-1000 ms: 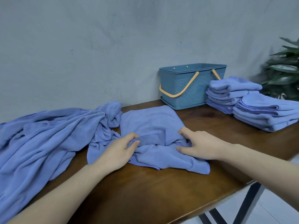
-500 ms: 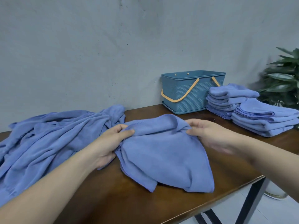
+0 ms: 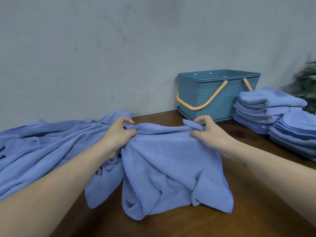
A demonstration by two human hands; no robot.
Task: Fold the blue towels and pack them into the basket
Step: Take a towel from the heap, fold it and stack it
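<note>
You are holding a blue towel up by its top edge over the wooden table, and its lower part is draping down and crumpling onto the tabletop in front of you. Your left hand is pinching the top left corner, thumb and curled fingers bunching the cloth; your right hand is gripping the top right corner the same way, with a small flap of fabric sticking up above the knuckles. A heap of unfolded towels is lying just beside your left forearm, touching the held towel's left edge. The blue basket, with its orange handles hanging down, is sitting at the back of the table against the wall, and two stacks of folded towels are resting just to its right
</note>
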